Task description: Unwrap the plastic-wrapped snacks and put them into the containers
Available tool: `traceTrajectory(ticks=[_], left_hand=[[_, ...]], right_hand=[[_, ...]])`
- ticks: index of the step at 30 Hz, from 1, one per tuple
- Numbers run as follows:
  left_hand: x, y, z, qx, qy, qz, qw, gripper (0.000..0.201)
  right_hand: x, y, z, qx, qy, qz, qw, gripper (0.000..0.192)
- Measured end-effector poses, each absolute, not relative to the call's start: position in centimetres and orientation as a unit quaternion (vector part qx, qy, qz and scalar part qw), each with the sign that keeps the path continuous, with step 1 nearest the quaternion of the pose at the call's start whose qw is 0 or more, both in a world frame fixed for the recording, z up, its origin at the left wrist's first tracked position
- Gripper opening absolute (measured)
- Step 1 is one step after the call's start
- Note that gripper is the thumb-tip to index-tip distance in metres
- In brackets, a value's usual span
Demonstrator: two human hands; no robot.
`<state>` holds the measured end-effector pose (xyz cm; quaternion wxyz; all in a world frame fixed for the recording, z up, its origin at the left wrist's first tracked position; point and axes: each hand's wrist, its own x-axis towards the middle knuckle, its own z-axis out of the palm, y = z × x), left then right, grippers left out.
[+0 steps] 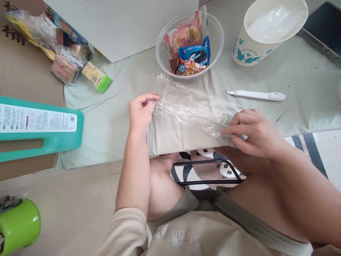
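A crumpled sheet of clear plastic film (191, 110) stretches between my two hands over the near edge of the cloth-covered surface. My left hand (141, 110) pinches its left end, fingertips closed. At the other end, my right hand (252, 131) grips the film between thumb and fingers. Just beyond the film stands a round clear plastic tub (162, 53) with several wrapped snacks inside, among them a blue cookie packet (195, 53). A white utility knife (257, 95) lies to the right, beyond my right hand, its tip pointing left.
A paper cup (246, 49) lined with a clear bag stands at the back right, beside a dark device (325, 32). Wrapped snacks (66, 65) lie at the left near a cardboard box (26, 71). A teal jug (77, 131) and green bin (23, 224) are farther left.
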<state>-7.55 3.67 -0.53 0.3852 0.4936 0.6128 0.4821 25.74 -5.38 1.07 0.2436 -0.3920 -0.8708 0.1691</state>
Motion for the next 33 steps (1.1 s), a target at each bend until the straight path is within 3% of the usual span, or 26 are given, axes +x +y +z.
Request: traceTrajectory(ticks=[6, 11, 13, 17, 21, 33], left_hand=[[-7.2, 3.3, 0.7, 0.419, 0.599, 0.463, 0.502, 0.02], [-6.8, 3.2, 1.5, 0.372, 0.581, 0.449, 0.568, 0.047], [-6.6, 3.3, 1.4, 0.383, 0.596, 0.436, 0.554, 0.042], [-6.3, 3.4, 0.5, 0.435, 0.612, 0.422, 0.508, 0.012], [-6.1, 3.6, -0.7, 0.508, 0.624, 0.401, 0.438, 0.031], [-6.7, 3.9, -1.7, 0.623, 0.6, 0.36, 0.349, 0.042]], right_hand=[[25.5, -5.6, 1.3, -0.404, -0.871, 0.165, 0.226, 0.017], [25.8, -5.7, 0.9, -0.404, -0.874, 0.167, 0.212, 0.019], [26.0, -5.7, 0.9, -0.401, -0.876, 0.175, 0.206, 0.019], [26.1, -5.9, 1.1, -0.404, -0.872, 0.191, 0.198, 0.019], [26.0, -6.0, 1.1, -0.424, -0.862, 0.198, 0.195, 0.019], [25.6, -6.1, 1.5, -0.464, -0.846, 0.191, 0.181, 0.017]])
